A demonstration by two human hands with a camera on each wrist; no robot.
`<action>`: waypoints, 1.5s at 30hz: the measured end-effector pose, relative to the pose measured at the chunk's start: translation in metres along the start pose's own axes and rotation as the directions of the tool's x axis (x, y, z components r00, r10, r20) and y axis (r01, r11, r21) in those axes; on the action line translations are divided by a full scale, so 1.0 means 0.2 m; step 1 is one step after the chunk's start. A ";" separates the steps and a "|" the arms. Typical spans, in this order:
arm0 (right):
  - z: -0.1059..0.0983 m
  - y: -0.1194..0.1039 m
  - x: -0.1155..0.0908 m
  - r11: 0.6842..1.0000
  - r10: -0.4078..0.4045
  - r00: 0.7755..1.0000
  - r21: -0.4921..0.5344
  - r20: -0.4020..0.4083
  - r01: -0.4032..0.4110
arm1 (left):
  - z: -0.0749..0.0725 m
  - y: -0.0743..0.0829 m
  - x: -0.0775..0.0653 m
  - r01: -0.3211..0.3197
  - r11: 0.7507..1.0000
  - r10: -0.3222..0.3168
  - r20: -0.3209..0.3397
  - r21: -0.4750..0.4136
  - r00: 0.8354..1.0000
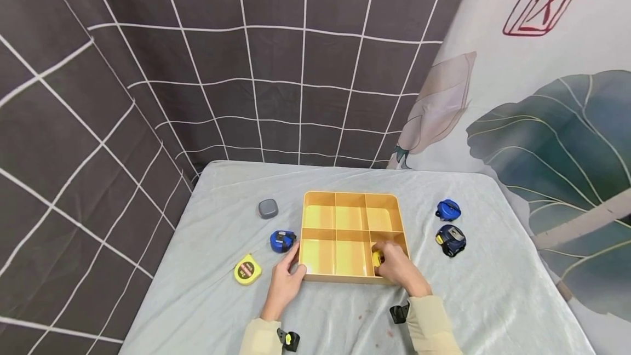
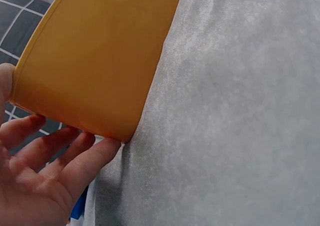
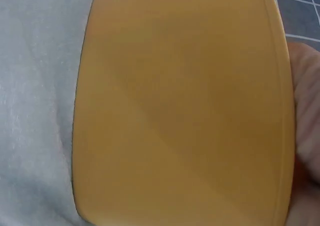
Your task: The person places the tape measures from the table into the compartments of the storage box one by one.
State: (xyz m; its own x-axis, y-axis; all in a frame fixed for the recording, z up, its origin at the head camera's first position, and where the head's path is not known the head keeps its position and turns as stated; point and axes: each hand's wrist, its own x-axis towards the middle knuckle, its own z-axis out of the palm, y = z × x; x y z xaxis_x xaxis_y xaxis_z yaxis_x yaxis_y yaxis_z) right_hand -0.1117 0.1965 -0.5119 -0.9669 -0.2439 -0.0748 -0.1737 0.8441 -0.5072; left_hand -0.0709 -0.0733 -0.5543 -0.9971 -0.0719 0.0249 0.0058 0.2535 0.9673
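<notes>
A yellow organizer box (image 1: 351, 237) with six compartments lies on the cloth-covered table. My left hand (image 1: 286, 284) holds its front left corner, thumb at the rim and fingertips against the outer side wall; the left wrist view shows this hand (image 2: 50, 171) below the box wall (image 2: 95, 56). My right hand (image 1: 396, 264) reaches into the front right compartment and grips a yellow tape measure (image 1: 377, 258), partly hidden by the fingers. In the right wrist view the box's front wall (image 3: 180, 106) covers most of the right hand (image 3: 307, 101).
Left of the box lie a grey tape measure (image 1: 268, 209), a blue tape measure (image 1: 282, 241) and a yellow tape measure (image 1: 247, 270). To the right are a blue tape measure (image 1: 448, 210) and a dark blue one (image 1: 451, 240). A gridded curtain (image 1: 276, 59) hangs behind the table.
</notes>
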 end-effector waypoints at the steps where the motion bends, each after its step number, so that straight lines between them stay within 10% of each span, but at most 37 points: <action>1: 0.00 0.00 0.00 1.000 0.005 1.000 0.001 0.002 -0.005 | 0.00 0.00 0.00 0.002 1.000 -0.002 0.000 -0.001 1.000; 18: 0.02 -0.01 0.01 0.999 0.038 0.999 0.015 0.032 -0.039 | 0.00 -0.01 0.00 0.035 0.999 -0.035 0.000 -0.020 0.999; 28: 0.04 0.00 0.00 0.999 0.040 0.999 0.018 0.023 -0.041 | -0.04 0.18 -0.05 0.032 0.999 -0.032 0.013 -0.015 0.999; 45: -0.12 0.03 -0.07 0.977 -0.084 0.996 0.198 -0.003 0.083 | 0.01 -0.03 -0.01 -0.004 1.000 0.005 -0.018 0.025 1.000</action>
State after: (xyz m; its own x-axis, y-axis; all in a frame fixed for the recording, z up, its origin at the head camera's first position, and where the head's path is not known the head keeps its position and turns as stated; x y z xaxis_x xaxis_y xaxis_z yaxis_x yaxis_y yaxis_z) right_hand -0.1026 0.2163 -0.4939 -0.9495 -0.3125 -0.0289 -0.2130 0.7095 -0.6717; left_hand -0.0684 -0.0715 -0.5600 -0.9956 -0.0877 0.0339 0.0083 0.2779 0.9606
